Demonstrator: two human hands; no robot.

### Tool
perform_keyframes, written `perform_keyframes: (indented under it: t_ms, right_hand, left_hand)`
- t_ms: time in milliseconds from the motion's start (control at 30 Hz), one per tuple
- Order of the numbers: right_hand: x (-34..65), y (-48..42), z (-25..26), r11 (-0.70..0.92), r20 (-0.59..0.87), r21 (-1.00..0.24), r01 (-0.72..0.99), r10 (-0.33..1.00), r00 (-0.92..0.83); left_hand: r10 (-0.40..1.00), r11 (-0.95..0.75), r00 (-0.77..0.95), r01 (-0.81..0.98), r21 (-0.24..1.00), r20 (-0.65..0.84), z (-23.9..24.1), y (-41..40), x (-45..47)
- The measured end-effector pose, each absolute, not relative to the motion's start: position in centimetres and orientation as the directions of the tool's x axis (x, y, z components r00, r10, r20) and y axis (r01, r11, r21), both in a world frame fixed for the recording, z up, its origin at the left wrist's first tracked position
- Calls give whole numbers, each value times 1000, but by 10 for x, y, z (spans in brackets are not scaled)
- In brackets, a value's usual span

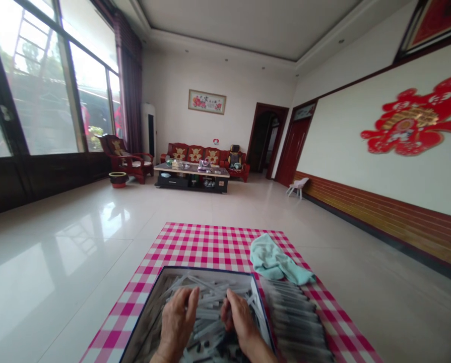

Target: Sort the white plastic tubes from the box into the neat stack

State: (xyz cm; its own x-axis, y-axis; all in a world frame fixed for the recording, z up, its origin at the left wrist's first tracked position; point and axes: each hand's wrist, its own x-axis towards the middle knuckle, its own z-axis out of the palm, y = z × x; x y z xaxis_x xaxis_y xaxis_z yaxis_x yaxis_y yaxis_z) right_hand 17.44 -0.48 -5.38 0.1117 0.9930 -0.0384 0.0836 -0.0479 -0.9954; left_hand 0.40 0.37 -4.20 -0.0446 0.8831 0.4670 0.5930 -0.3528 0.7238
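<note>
A person's two hands work above a shallow open box, the left hand [178, 317] and the right hand [240, 320] set apart with fingers curled. Whether either one pinches anything cannot be told; the fingertips are partly hidden. Beneath and between them, pale, slender tubes [209, 325] fill the box [210, 270] at mixed angles, many lying nearly crosswise, with small dark pieces [199, 347] among them nearer the person. Just outside the box's right wall, a blurred row of dark slender pieces [295, 322] lies crosswise, nearer the right hand. Beyond the row, a crumpled mint cloth [270, 259] rests on the pink-checked tabletop [210, 242]; a sofa [195, 154] stands across the room.
</note>
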Motion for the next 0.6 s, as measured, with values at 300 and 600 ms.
perform_keyframes:
  t_ms: [300,600]
  right_hand:
    - [166,-6,-68,-165,-156,-981,-106,984,-91]
    - [179,7,-77,-167,-159,-876,-453,986,-56]
  left_hand:
    - [976,196,-7,-419,887,-219,-38,25,21]
    - [995,-68,56,-169,983,78,-58,36,22]
